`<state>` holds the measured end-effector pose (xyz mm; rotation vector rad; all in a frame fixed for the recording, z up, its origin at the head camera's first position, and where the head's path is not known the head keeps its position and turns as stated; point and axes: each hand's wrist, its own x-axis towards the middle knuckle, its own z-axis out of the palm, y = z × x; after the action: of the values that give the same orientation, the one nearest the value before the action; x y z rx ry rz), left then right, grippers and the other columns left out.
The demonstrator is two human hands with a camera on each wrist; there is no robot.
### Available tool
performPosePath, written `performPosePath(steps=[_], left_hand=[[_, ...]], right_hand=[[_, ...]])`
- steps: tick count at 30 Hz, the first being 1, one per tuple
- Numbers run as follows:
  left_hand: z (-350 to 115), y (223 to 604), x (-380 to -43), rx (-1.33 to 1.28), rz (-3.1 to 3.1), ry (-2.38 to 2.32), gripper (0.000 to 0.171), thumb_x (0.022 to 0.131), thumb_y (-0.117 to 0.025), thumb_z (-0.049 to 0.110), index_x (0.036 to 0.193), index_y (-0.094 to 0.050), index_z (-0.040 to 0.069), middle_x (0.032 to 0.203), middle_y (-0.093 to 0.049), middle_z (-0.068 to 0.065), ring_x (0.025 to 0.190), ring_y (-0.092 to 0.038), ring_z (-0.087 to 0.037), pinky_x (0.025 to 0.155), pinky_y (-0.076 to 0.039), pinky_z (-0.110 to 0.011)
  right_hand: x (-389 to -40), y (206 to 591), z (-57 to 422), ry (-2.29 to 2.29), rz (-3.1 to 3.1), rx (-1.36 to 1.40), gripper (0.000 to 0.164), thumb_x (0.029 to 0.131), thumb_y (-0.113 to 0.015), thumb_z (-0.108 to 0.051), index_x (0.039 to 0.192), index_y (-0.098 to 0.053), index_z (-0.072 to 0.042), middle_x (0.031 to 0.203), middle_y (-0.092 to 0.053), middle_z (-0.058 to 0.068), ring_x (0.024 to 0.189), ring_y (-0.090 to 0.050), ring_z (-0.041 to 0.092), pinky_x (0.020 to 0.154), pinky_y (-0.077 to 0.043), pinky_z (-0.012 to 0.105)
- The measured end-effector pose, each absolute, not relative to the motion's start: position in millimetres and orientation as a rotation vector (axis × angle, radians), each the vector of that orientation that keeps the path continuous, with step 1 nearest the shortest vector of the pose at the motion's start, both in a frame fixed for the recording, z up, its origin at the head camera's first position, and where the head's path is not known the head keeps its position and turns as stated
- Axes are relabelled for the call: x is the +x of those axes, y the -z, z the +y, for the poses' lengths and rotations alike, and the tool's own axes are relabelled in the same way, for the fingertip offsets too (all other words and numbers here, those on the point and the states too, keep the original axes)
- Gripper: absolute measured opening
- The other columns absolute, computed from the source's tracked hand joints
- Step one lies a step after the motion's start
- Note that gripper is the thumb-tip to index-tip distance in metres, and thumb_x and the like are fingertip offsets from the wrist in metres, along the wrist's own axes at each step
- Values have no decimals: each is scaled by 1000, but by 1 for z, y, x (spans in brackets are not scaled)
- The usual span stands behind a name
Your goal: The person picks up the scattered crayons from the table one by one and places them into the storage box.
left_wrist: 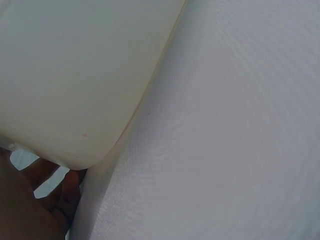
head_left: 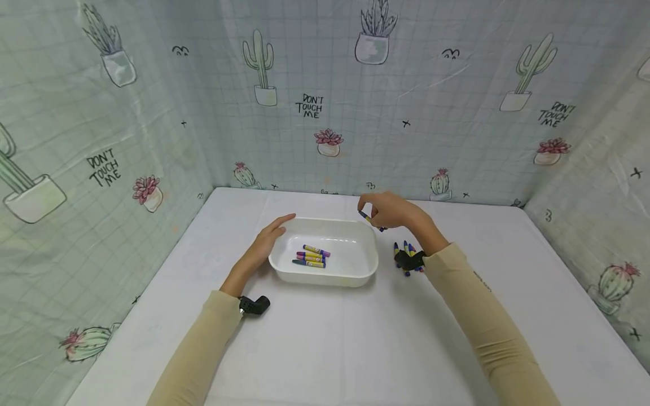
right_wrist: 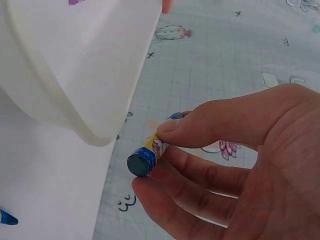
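Note:
A white rectangular tray [head_left: 325,279] stands on the table with several crayons [head_left: 311,257] lying in its left half. My left hand [head_left: 263,243] holds the tray at its left end, the thumb by the rim. In the left wrist view its fingers [left_wrist: 65,197] lie partly hidden behind the tray's corner. Above the table, just past the tray's back right corner, my right hand [head_left: 393,210] pinches a dark crayon [right_wrist: 147,156] with a yellow and blue wrapper between thumb and fingers. To the tray's right lies a pile of crayons [head_left: 406,246], partly covered by the right wrist camera.
A white cloth covers the table [head_left: 304,344]. Behind it and along both sides hangs a curtain [head_left: 406,152] printed with cacti. Black wrist cameras sit at both cuffs, the left one [head_left: 255,305] low by the table.

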<state>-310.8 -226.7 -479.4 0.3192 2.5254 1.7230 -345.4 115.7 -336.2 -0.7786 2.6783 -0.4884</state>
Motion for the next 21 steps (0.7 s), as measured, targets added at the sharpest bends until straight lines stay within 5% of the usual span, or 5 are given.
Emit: performPosePath(steps=[21], left_hand=[[-226,479,-313,318,2532,-1718,48,113,-31,30,160,-39,28,171,-29,-2,160,-24,-31,130,-18,-57]], right_hand=[[-352,363,111,475,2644,-746,49,92,-59,1,140,-59,-11,119,-71,22,84,-70,25,69,-59,30]])
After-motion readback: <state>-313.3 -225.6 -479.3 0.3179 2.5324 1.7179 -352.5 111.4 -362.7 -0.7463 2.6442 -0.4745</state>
